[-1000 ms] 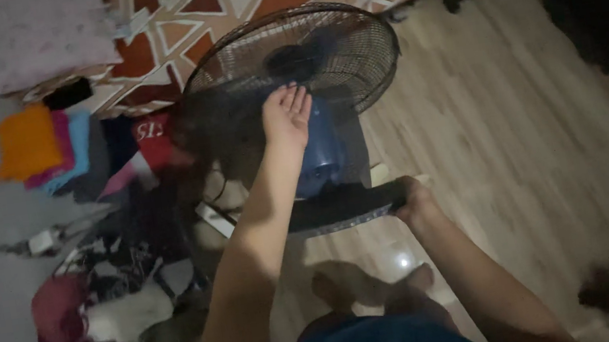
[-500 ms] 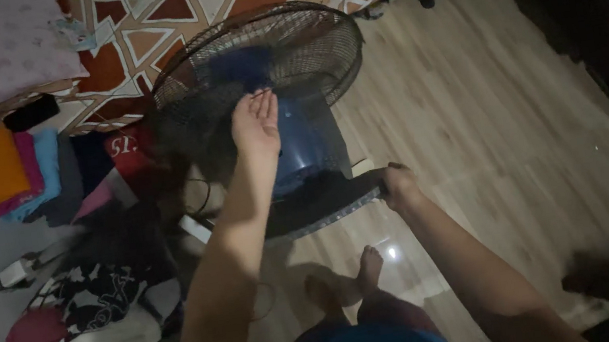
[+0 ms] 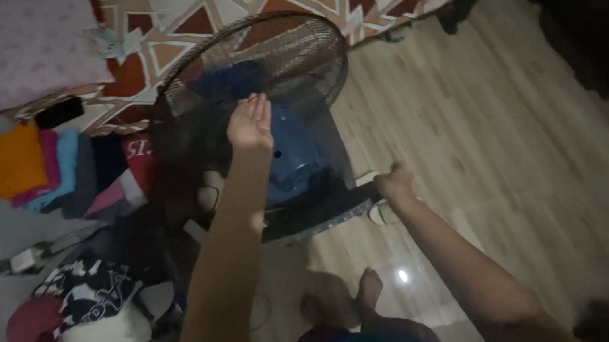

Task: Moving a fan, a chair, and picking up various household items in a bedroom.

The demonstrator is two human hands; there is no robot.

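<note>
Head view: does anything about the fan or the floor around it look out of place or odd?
Yes. The fan appears taken apart: the right hand grips a separate round grille held nearly flat below it, while the left hand is open against the blue motor housing. Clothes lie heaped on the floor beside it.

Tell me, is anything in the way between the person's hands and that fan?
Nothing visible. The left hand rests open against the fan beside its blue motor housing, and the right hand already grips the edge of the dark grille lower down.
</note>
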